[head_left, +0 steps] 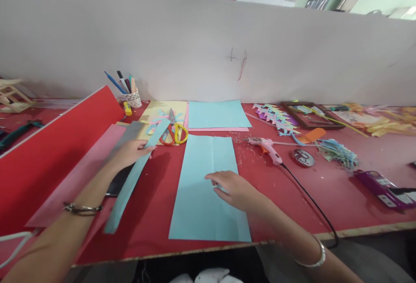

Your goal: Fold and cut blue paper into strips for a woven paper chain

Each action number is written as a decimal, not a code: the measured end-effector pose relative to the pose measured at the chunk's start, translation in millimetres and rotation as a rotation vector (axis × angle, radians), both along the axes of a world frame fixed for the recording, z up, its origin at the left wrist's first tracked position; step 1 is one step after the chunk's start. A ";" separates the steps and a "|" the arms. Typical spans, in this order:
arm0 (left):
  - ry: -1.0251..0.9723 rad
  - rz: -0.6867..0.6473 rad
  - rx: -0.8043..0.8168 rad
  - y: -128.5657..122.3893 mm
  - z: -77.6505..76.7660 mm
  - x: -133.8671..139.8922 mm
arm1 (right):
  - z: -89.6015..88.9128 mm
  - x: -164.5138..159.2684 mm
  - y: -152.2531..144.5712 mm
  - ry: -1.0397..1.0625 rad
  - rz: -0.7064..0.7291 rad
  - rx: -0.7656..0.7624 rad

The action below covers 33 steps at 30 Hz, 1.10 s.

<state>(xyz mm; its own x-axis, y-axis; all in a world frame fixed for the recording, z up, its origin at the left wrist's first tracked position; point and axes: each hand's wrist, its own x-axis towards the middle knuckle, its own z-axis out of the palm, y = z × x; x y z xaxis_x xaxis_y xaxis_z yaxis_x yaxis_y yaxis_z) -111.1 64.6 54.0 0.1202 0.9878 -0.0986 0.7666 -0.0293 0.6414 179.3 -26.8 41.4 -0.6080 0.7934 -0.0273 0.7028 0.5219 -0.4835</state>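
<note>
So, left side first: the left hand (pixel 134 153) has its grip closed on a long light-blue strip (pixel 130 183), pinched around the middle. The strip slants over the counter (pixel 292 213), one end near left, the other far right by the scissors (pixel 172 122). Right of that, a creased blue sheet (pixel 195 200) lies flat at the near edge. The right hand (pixel 232 187) is over it, fingers parted and loosely curled, with nothing visible in its grip. Can't tell if the fingertips touch the paper.

My read: this is a paper-handling step, strip off to one side while the other hand minds the sheet. The next move probably calls for a light pinch so the strip doesn't kink, plus a steady hand on the sheet.

As for the clutter, left to right: a red board (pixel 74 148) crowds the left arm, with a pink sheet (pixel 81 172) beside it. Far back there's a pen cup (pixel 133 99) and a yellow cutter (pixel 128 109). The scissors look like the main snag, right at the strip's far end. Beyond the blue sheet sits a paper stack (pixel 216 115). Right of it, a pink glue gun (pixel 276 157) trails its black cord (pixel 312 200) past the right forearm, then a round tin (pixel 303 157) and a purple box (pixel 378 190).
</note>
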 end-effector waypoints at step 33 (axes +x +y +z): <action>0.368 -0.482 0.424 -160.5 -52.0 103.8 | -31.2 -23.1 -66.8 -0.305 -0.326 0.253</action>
